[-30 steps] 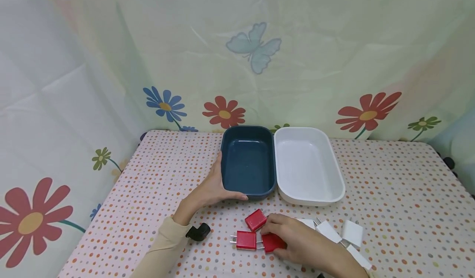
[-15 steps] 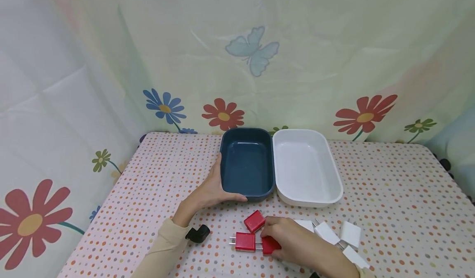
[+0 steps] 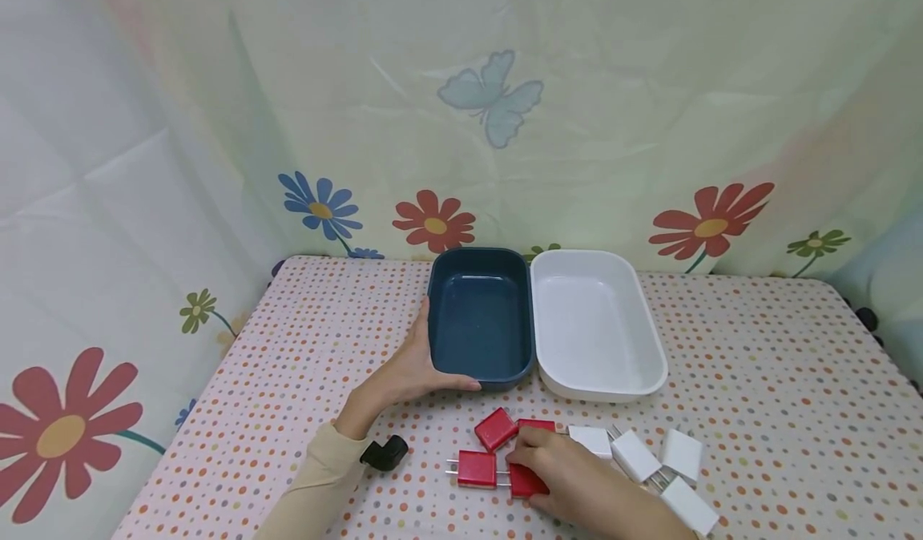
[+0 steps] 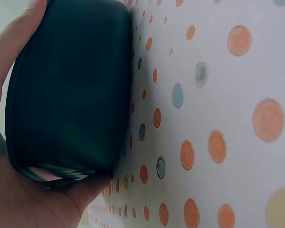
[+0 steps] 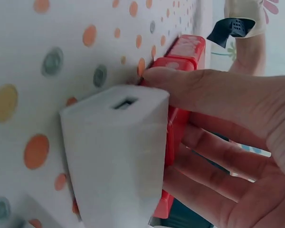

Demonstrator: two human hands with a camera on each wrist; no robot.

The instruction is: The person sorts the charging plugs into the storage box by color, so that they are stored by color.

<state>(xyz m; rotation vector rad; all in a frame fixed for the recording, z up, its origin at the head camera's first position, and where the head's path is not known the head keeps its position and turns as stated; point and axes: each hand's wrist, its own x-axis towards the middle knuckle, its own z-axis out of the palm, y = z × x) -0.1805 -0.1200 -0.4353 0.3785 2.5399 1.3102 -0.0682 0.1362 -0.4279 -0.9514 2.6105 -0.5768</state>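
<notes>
My left hand (image 3: pixel 413 364) holds the front left corner of a dark blue rectangular dish (image 3: pixel 481 375), thumb along its front wall and fingers along its left side. The left wrist view shows that palm against the dish (image 4: pixel 71 95). Lower down, my right hand (image 3: pixel 577 476) grips a red charger plug (image 3: pixel 526 484) between thumb and fingers, close over the tablecloth. Around it are more red chargers: a tilted one (image 3: pixel 495 429), one with prongs facing left (image 3: pixel 477 469), and one behind the fingers (image 3: pixel 539 425). A white charger (image 5: pixel 116 152) stands beside the thumb in the right wrist view.
A white rectangular dish (image 3: pixel 602 392) stands against the blue one's right side. Several white chargers lie right of my right hand, including a near one (image 3: pixel 689 505) and a farther one (image 3: pixel 681 455). The dotted tablecloth (image 3: pixel 779 396) meets a flowered curtain (image 3: pixel 577 123) at the back.
My right hand has shifted slightly toward the near edge, revealing another red charger behind its fingers and more of the white ones. The left hand has stayed on the blue dish.
</notes>
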